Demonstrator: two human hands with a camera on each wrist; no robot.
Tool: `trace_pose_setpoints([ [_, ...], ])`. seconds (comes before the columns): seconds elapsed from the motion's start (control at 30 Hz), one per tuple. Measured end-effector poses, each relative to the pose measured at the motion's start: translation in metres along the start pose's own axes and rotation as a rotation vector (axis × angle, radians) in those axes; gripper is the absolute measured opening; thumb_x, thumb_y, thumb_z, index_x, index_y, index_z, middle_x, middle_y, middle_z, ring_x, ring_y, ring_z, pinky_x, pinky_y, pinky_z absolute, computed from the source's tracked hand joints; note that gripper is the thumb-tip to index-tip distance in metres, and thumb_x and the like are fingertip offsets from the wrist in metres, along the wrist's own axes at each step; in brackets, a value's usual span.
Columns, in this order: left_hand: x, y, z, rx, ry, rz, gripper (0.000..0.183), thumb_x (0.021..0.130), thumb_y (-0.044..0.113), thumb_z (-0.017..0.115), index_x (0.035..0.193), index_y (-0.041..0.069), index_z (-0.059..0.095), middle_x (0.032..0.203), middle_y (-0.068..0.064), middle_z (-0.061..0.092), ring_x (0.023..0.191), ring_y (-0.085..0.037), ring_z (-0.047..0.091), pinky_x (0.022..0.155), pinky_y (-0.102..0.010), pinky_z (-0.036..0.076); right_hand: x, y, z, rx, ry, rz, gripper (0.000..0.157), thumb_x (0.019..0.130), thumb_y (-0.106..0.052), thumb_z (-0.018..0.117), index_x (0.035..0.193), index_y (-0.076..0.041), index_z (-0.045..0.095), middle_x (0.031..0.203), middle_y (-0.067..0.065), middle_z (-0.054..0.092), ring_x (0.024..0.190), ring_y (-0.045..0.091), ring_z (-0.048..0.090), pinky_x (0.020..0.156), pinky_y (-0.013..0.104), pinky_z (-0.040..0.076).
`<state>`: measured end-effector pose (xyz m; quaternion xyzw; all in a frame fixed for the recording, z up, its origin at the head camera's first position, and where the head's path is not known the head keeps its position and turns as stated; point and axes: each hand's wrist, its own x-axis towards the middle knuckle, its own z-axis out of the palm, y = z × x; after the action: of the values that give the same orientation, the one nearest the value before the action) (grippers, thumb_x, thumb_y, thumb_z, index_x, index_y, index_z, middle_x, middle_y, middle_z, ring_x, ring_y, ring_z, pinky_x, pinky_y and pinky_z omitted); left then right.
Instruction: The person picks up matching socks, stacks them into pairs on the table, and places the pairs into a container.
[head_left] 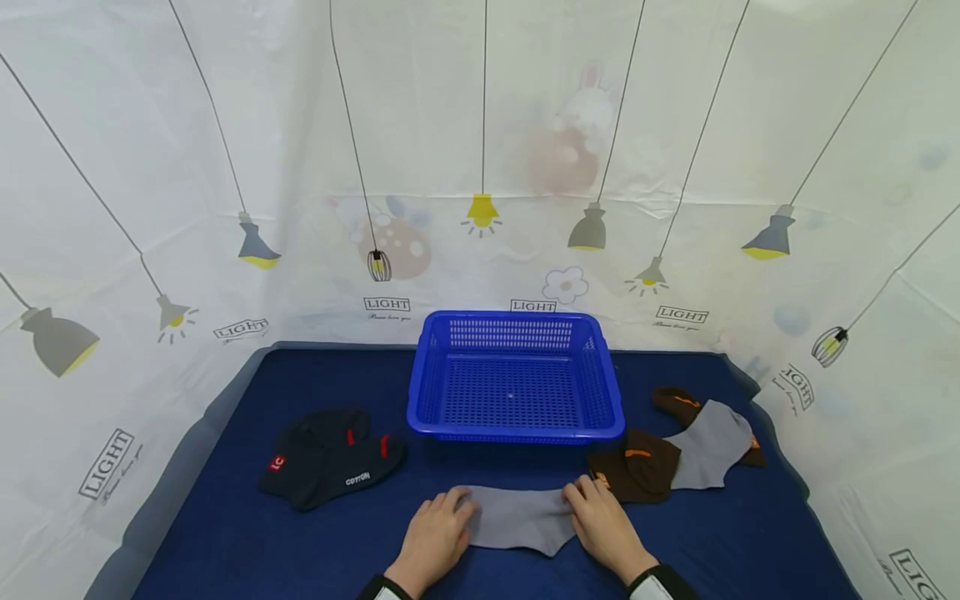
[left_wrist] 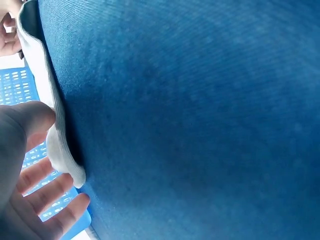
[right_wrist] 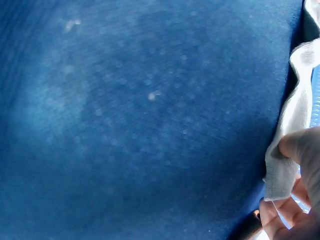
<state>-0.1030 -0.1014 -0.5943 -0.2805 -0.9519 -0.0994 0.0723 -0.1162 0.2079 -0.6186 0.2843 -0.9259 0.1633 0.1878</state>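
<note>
A grey sock lies sideways on the dark blue cloth, between both hands. My left hand touches its left end with fingers spread and loosely bent. In the left wrist view the thumb meets the edge of the sock. At the other end, my right hand pinches the sock. The right wrist view shows the thumb pressed on the fabric, with fingers past its ribbed end.
Behind the sock stands a blue plastic basket. Black socks with red marks lie on the left. Brown socks and another grey sock are heaped at right. A white printed curtain hangs around the table.
</note>
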Motion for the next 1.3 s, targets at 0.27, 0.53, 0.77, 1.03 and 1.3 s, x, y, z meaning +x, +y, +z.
trace_pose_setpoints([
  [0.27, -0.002, -0.005, -0.006, 0.017, 0.052, -0.010, 0.038, 0.084, 0.017, 0.093, 0.118, 0.012, 0.075, 0.121, -0.008, 0.070, 0.101, -0.026, 0.070, 0.080, -0.039, 0.058, -0.001, 0.010, 0.004, 0.052, 0.038, 0.018, 0.039, 0.075, -0.002, 0.094, 0.101, -0.012, 0.066, 0.095, 0.002, 0.056, 0.082, 0.023, 0.054, 0.064, 0.040, 0.048],
  [0.53, -0.003, -0.013, -0.007, 0.067, 0.177, -0.002, 0.036, 0.079, 0.011, 0.095, 0.109, 0.010, 0.076, 0.105, -0.006, 0.067, 0.090, -0.025, 0.067, 0.074, -0.038, 0.055, -0.009, 0.037, 0.034, 0.070, 0.062, 0.041, 0.016, 0.096, -0.010, 0.079, 0.105, -0.016, 0.067, 0.098, 0.002, 0.057, 0.082, 0.022, 0.055, 0.064, 0.037, 0.047],
  [0.77, -0.004, -0.018, 0.001, 0.082, 0.186, 0.002, 0.034, 0.076, 0.011, 0.097, 0.103, 0.010, 0.076, 0.096, -0.004, 0.064, 0.083, -0.024, 0.065, 0.069, -0.038, 0.052, 0.002, 0.011, 0.005, 0.033, 0.056, 0.034, 0.035, 0.078, 0.005, 0.087, 0.098, -0.012, 0.064, 0.091, 0.003, 0.053, 0.079, 0.027, 0.057, 0.063, 0.042, 0.050],
  [1.03, -0.001, -0.016, 0.003, 0.041, 0.125, -0.023, 0.034, 0.078, 0.010, 0.097, 0.104, 0.010, 0.075, 0.097, -0.004, 0.063, 0.084, -0.025, 0.064, 0.070, -0.038, 0.054, 0.009, -0.003, -0.005, 0.031, -0.059, 0.130, 0.036, 0.079, 0.007, 0.090, 0.097, -0.010, 0.065, 0.093, 0.005, 0.053, 0.083, 0.029, 0.058, 0.074, 0.044, 0.055],
  [1.3, 0.004, -0.016, 0.005, -0.009, 0.083, -0.026, 0.032, 0.078, 0.003, 0.092, 0.097, 0.010, 0.068, 0.087, -0.003, 0.057, 0.075, -0.025, 0.062, 0.065, -0.038, 0.054, 0.012, 0.000, 0.008, 0.023, 0.050, 0.020, 0.044, 0.071, 0.017, 0.082, 0.085, -0.012, 0.053, 0.082, 0.000, 0.042, 0.066, 0.021, 0.045, 0.062, 0.036, 0.041],
])
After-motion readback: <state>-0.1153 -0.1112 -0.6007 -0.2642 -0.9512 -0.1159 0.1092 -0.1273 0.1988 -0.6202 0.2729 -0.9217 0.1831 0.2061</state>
